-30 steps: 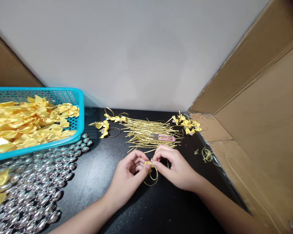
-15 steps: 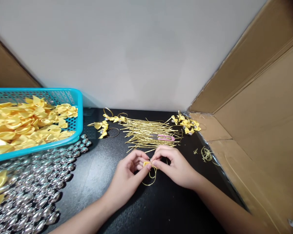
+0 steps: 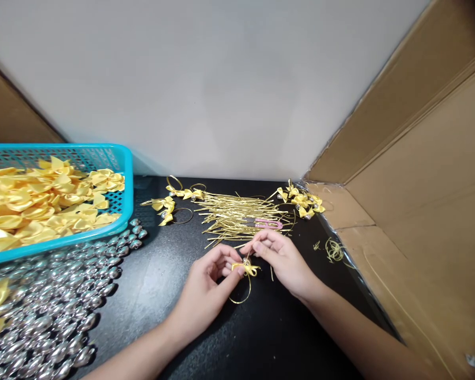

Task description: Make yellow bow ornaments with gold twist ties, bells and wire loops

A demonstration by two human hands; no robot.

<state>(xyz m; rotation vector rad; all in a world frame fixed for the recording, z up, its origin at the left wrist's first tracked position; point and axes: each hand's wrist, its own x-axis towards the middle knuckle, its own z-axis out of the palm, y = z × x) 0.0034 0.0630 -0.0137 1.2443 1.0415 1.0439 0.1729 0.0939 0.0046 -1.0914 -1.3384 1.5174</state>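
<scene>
Between thumb and fingers, my left hand (image 3: 214,274) pinches a yellow ribbon bow (image 3: 250,269). A small silver bead shows at the top of the bow, and a loop of gold cord (image 3: 243,301) hangs below it. Just right of the bow, my right hand (image 3: 283,258) is closed in a pinch on the thin gold cord, whose loose end dangles under the fingers. Beyond both hands lies a bundle of cut gold cords (image 3: 229,214). Pink-handled thread snips (image 3: 267,224) rest on that bundle.
A turquoise basket (image 3: 130,184) heaped with yellow bows stands at left. Silver beads (image 3: 55,311) spread in front of it. Beaded bows lie in a left group (image 3: 166,206) and a right group (image 3: 301,200). Cord scraps (image 3: 334,250) sit near the cardboard wall (image 3: 427,174).
My right hand has moved slightly up and right, away from the bow, drawing the cord with it. The bow and its bead now show more fully. My left hand stays in place.
</scene>
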